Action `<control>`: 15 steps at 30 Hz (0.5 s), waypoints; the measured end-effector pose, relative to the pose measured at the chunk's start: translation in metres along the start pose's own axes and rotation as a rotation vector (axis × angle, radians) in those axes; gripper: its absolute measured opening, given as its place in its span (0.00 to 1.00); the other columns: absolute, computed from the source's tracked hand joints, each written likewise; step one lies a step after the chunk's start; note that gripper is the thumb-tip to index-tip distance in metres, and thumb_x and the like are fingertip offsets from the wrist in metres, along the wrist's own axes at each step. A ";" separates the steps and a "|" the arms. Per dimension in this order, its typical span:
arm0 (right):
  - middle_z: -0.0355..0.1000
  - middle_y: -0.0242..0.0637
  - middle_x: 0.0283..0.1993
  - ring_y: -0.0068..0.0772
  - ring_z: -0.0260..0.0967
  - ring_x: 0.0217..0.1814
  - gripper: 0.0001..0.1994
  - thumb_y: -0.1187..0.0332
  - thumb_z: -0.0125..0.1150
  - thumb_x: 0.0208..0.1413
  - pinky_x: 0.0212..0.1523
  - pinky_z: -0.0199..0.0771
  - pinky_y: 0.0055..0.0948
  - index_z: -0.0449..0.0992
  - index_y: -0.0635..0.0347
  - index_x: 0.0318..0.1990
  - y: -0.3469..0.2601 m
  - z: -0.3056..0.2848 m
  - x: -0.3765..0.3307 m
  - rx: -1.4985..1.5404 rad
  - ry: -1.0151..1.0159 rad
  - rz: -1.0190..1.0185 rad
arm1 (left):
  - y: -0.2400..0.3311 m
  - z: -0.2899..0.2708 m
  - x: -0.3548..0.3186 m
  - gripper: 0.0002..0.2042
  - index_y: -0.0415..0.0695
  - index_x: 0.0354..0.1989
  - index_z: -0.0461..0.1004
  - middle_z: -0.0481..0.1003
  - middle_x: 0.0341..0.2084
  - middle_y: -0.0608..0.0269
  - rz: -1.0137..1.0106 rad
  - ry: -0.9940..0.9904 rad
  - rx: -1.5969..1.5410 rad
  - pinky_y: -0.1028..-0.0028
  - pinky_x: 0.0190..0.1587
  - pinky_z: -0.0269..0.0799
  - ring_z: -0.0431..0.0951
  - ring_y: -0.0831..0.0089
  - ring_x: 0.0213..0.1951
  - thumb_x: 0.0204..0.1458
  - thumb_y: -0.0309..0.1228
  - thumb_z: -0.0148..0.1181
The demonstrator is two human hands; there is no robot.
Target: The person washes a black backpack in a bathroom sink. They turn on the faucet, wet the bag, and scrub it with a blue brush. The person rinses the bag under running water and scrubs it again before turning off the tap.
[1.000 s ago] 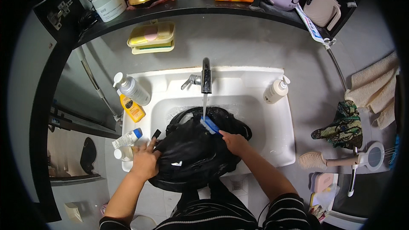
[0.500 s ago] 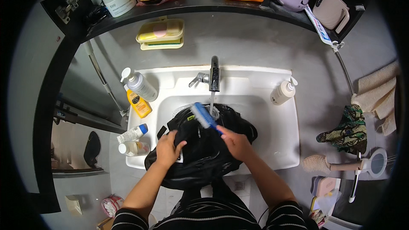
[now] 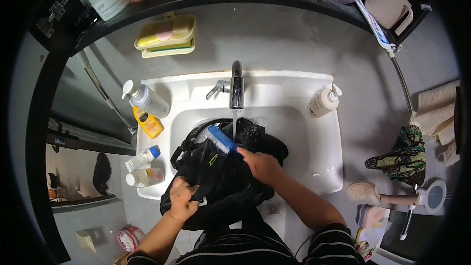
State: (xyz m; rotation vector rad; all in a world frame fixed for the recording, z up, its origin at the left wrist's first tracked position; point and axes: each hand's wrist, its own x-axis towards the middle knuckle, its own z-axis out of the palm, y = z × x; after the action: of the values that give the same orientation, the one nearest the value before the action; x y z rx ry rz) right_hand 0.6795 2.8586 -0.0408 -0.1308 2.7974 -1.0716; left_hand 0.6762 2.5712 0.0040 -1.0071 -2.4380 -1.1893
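Note:
A wet black bag (image 3: 235, 186) with straps lies bunched in the white sink (image 3: 314, 167) and hangs over its front edge. My right hand (image 3: 260, 166) is closed round the handle of a blue scrub brush (image 3: 222, 140), whose pale bristles are over the bag's far part. My left hand (image 3: 181, 198) is closed on the bag's fabric near its front left side; its fingertips are partly hidden. Water runs from the chrome faucet (image 3: 236, 88) onto the bag, just beside the brush head.
Left of the basin stand a pump bottle (image 3: 149, 100), a yellow bottle (image 3: 148, 122), a blue-capped tube (image 3: 143, 159) and a white-capped bottle (image 3: 145, 177). Another pump bottle (image 3: 324, 103) stands at right. A dark shelf (image 3: 211, 6) and a soap box (image 3: 167, 34) are above.
My left hand has drawn back toward me and closed on the bag, shifting its fabric. The brush has moved left and nearer, its head turned more sideways. The whole view has shifted slightly.

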 end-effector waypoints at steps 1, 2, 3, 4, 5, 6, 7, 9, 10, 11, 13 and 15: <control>0.75 0.50 0.34 0.54 0.74 0.35 0.19 0.60 0.46 0.62 0.37 0.74 0.47 0.65 0.35 0.61 0.017 0.004 0.008 -0.036 -0.042 0.075 | 0.006 -0.003 0.009 0.10 0.40 0.26 0.73 0.66 0.17 0.56 0.024 0.030 -0.034 0.63 0.32 0.66 0.67 0.56 0.24 0.30 0.17 0.59; 0.75 0.51 0.35 0.53 0.74 0.36 0.19 0.60 0.45 0.62 0.38 0.73 0.48 0.65 0.35 0.60 0.035 0.005 0.012 -0.176 -0.055 0.185 | 0.014 -0.009 0.019 0.09 0.39 0.25 0.72 0.65 0.15 0.57 0.051 -0.018 -0.046 0.61 0.34 0.67 0.66 0.58 0.23 0.31 0.17 0.59; 0.75 0.51 0.37 0.52 0.74 0.38 0.19 0.60 0.43 0.62 0.39 0.73 0.48 0.66 0.35 0.60 0.051 0.004 0.014 -0.310 -0.065 0.292 | 0.021 -0.013 0.023 0.09 0.39 0.25 0.72 0.64 0.15 0.57 0.075 -0.013 -0.064 0.60 0.35 0.68 0.66 0.58 0.22 0.31 0.17 0.59; 0.75 0.50 0.37 0.52 0.74 0.39 0.18 0.60 0.43 0.62 0.39 0.73 0.49 0.66 0.34 0.60 0.070 0.001 0.014 -0.328 -0.091 0.361 | 0.026 -0.015 0.026 0.08 0.39 0.25 0.71 0.64 0.15 0.57 0.102 -0.007 -0.084 0.60 0.36 0.68 0.66 0.58 0.22 0.32 0.17 0.59; 0.75 0.50 0.38 0.52 0.74 0.41 0.18 0.60 0.42 0.62 0.40 0.73 0.49 0.67 0.34 0.59 0.093 -0.006 0.012 -0.347 -0.115 0.428 | 0.030 -0.017 0.031 0.08 0.39 0.25 0.71 0.64 0.15 0.57 0.131 0.002 -0.103 0.59 0.37 0.69 0.66 0.59 0.22 0.33 0.17 0.59; 0.75 0.49 0.40 0.53 0.74 0.41 0.18 0.61 0.42 0.62 0.41 0.73 0.49 0.67 0.34 0.59 0.131 -0.012 -0.002 -0.347 -0.084 0.429 | 0.033 -0.022 0.034 0.08 0.40 0.27 0.70 0.65 0.16 0.58 0.127 0.030 -0.124 0.58 0.40 0.70 0.66 0.60 0.22 0.36 0.18 0.58; 0.75 0.47 0.41 0.53 0.74 0.42 0.19 0.61 0.41 0.62 0.42 0.73 0.49 0.67 0.34 0.60 0.158 -0.015 -0.015 -0.347 -0.052 0.437 | 0.034 -0.023 0.038 0.08 0.38 0.26 0.74 0.63 0.14 0.58 0.169 0.126 -0.163 0.57 0.38 0.70 0.65 0.61 0.21 0.32 0.24 0.59; 0.75 0.46 0.44 0.54 0.74 0.42 0.19 0.61 0.41 0.63 0.44 0.72 0.48 0.67 0.37 0.60 0.106 -0.056 -0.019 -0.392 -0.037 0.618 | 0.033 -0.035 0.039 0.08 0.38 0.26 0.74 0.64 0.15 0.58 0.212 0.148 -0.193 0.55 0.39 0.71 0.66 0.60 0.22 0.37 0.29 0.59; 0.75 0.46 0.45 0.54 0.73 0.42 0.19 0.62 0.42 0.63 0.45 0.72 0.48 0.66 0.38 0.60 0.089 -0.071 -0.027 -0.324 0.032 0.601 | 0.028 -0.033 0.043 0.08 0.38 0.25 0.74 0.64 0.15 0.58 0.226 0.124 -0.188 0.55 0.39 0.71 0.67 0.59 0.22 0.38 0.29 0.60; 0.75 0.46 0.45 0.55 0.73 0.42 0.19 0.62 0.42 0.63 0.46 0.72 0.47 0.66 0.38 0.60 0.076 -0.082 -0.035 -0.250 0.105 0.590 | 0.020 -0.029 0.052 0.08 0.37 0.25 0.74 0.65 0.16 0.58 0.244 0.092 -0.185 0.55 0.39 0.72 0.68 0.59 0.22 0.38 0.29 0.61; 0.75 0.46 0.45 0.55 0.73 0.42 0.19 0.63 0.44 0.63 0.46 0.72 0.47 0.66 0.39 0.61 0.062 -0.086 -0.035 -0.124 0.269 0.489 | 0.003 -0.012 0.066 0.07 0.39 0.23 0.73 0.67 0.17 0.57 0.150 0.027 -0.111 0.62 0.37 0.72 0.71 0.57 0.25 0.35 0.20 0.64; 0.74 0.47 0.44 0.55 0.72 0.43 0.19 0.63 0.46 0.62 0.47 0.71 0.47 0.66 0.40 0.61 0.048 -0.078 -0.036 -0.017 0.421 0.338 | -0.023 0.008 0.062 0.08 0.41 0.21 0.71 0.67 0.17 0.57 0.052 -0.102 -0.166 0.65 0.32 0.69 0.69 0.57 0.25 0.35 0.21 0.66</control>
State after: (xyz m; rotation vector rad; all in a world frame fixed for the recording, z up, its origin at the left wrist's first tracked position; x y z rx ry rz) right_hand 0.7011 2.9505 -0.0123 0.6128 3.0244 -1.0914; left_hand 0.6156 2.5969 0.0155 -1.1985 -2.4039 -1.3724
